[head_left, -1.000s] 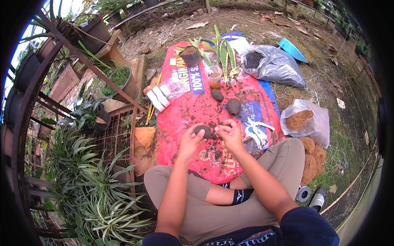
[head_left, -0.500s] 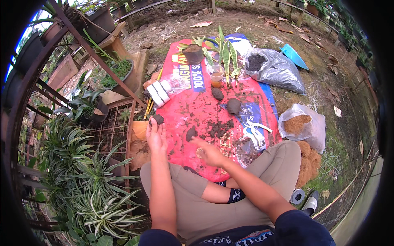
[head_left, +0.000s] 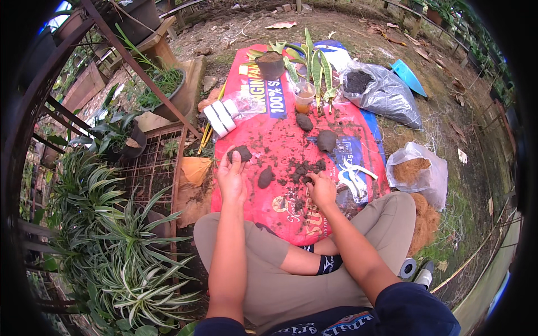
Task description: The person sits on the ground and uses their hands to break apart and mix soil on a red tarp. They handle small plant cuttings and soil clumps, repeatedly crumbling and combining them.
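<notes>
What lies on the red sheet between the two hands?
In the head view, a dark rounded lump lies on the red sheet between the left hand and the right hand, with loose dark crumbs nearer the right.

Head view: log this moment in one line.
left hand: holds dark rounded soil lump | right hand: at dark crumbly soil heap | below: red plastic sheet

bare earth strewn with dry leaves, mossy at right; a rusty metal frame stands left; striped plants crowd the lower left; daylight shows above.
</notes>
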`<state>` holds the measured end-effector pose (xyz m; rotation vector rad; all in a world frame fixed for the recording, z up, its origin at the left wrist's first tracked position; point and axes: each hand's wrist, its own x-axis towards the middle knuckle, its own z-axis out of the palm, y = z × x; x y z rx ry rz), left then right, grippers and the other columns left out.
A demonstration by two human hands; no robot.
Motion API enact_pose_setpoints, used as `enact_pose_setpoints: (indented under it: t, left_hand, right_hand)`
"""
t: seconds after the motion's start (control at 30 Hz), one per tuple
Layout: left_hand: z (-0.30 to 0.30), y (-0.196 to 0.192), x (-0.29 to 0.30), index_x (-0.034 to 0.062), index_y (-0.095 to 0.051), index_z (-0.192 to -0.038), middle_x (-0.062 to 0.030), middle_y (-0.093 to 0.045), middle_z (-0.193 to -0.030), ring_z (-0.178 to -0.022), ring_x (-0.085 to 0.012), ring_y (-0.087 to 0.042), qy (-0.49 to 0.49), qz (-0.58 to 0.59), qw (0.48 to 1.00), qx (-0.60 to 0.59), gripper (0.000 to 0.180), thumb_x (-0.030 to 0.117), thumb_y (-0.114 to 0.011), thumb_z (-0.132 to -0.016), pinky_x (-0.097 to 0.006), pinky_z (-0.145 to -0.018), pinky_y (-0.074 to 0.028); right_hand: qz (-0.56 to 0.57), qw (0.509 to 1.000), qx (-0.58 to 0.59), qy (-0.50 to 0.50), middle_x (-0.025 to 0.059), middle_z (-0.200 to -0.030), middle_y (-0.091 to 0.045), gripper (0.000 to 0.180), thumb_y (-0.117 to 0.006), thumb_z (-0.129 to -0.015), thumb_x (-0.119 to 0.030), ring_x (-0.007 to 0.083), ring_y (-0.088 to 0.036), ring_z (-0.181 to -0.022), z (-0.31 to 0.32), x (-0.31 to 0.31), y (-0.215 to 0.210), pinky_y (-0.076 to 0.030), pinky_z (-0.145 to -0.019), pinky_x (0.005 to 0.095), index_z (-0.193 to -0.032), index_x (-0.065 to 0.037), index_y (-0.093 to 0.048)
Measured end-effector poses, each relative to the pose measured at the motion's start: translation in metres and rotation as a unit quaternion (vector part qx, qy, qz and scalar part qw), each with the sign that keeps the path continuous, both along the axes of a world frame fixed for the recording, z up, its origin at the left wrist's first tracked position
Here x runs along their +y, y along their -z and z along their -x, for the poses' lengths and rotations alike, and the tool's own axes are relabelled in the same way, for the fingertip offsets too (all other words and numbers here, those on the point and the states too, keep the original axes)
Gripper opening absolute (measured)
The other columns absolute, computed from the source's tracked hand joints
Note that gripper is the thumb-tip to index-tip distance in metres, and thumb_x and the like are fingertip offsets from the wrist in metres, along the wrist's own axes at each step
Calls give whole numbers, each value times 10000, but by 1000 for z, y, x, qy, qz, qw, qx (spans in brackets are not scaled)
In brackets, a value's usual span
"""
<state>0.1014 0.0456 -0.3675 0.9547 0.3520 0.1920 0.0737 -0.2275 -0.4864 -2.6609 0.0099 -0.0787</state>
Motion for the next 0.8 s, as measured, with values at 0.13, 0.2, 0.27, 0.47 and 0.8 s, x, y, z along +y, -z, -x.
enact_pose_setpoints:
  t: [0.13,0.2,0.27,0.47,0.8]
  left_hand:
    - [-4,20,-4,87,-601,-1438,-44,-746,-1198,-1007,-144,-733,46,7,999,22,421,221,-735,-1062,-291,-857,-598]
    - [-6,32,-10,88,-620,-1418,-35,-746,-1191,-1002,-140,-730,64,15,997,45,395,222,-732,-1064,-298,-858,-598]
    - [-8,42,-24,92,-631,-1408,-31,-748,-1179,-997,-136,-728,88,11,994,63,379,224,-728,-1066,-303,-861,-597]
    - [-18,86,-82,68,-647,-1386,-40,-749,-1113,-914,-119,-724,180,-98,975,86,307,105,-675,-1083,-235,-723,-603]
    - [-45,100,-123,-22,-683,-1325,-72,-773,-1122,-890,-106,-746,297,-192,931,88,355,200,-742,-1055,-240,-729,-620]
  right_hand:
    - [24,999,-31,23,91,-1067,-702,323,-757,-926,-206,331,-696,-1057,-5,-2,5,-546,-944,490,-1243,-142,-772]
    - [-41,998,-43,33,112,-1063,-702,308,-761,-957,-205,317,-711,-1008,-7,-1,2,-569,-914,451,-1248,-105,-766]
    - [-162,986,-34,36,120,-1087,-712,316,-758,-988,-212,272,-721,-996,-15,0,-3,-583,-887,401,-1271,-71,-749]
    - [-548,832,41,-78,146,-1432,-635,517,-796,-1012,-185,143,-718,-1005,-24,19,-49,-600,-849,315,-1486,-58,-636]
    - [-347,934,12,-88,87,-1068,-682,517,-853,-895,-85,167,-692,-845,-48,-29,-34,-596,-785,324,-1389,-44,-706]
